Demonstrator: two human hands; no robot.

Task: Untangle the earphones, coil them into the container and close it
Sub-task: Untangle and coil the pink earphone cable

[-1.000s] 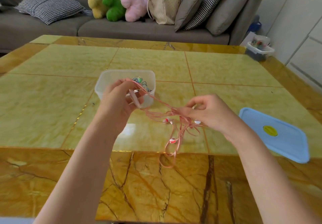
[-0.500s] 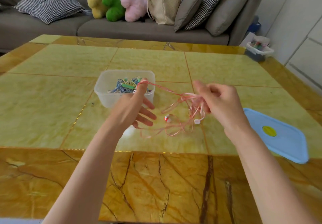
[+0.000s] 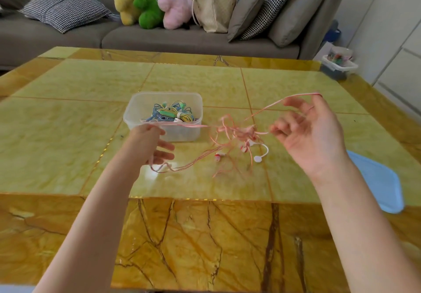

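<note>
Above the yellow marble table (image 3: 68, 133), both of the person's bare hands are raised with a pink earphone cable (image 3: 230, 130) strung between them. Her left hand (image 3: 148, 144) sits just in front of the clear plastic container (image 3: 136, 112), back of the hand toward me, pinching a taut run of the cable at the top while the lower fingers stick out loosely to the right. Her right hand (image 3: 312, 133) is turned palm up and spread, its fingers only lightly bent; 1 strand is hooked over a raised fingertip at the top and another is caught at the curled fingers nearer the tangle. Between the 2 hands the cable bunches into a knot, with loops drooping toward the tabletop and 2 small red-and-white earbuds plus a white plug end dangling below it. A slack length trails back under the left hand, close to the table. Inside the container lies a heap of blue, green and yellow earphones (image 3: 170, 113). The pale blue lid (image 3: 378, 185) lies flat on the table to the right, partly hidden by the right forearm. Beyond the table is a grey sofa (image 3: 182, 41) with checked cushions, 3 plush toys in yellow, green and pink, and a woven bag (image 3: 214, 5).
</note>
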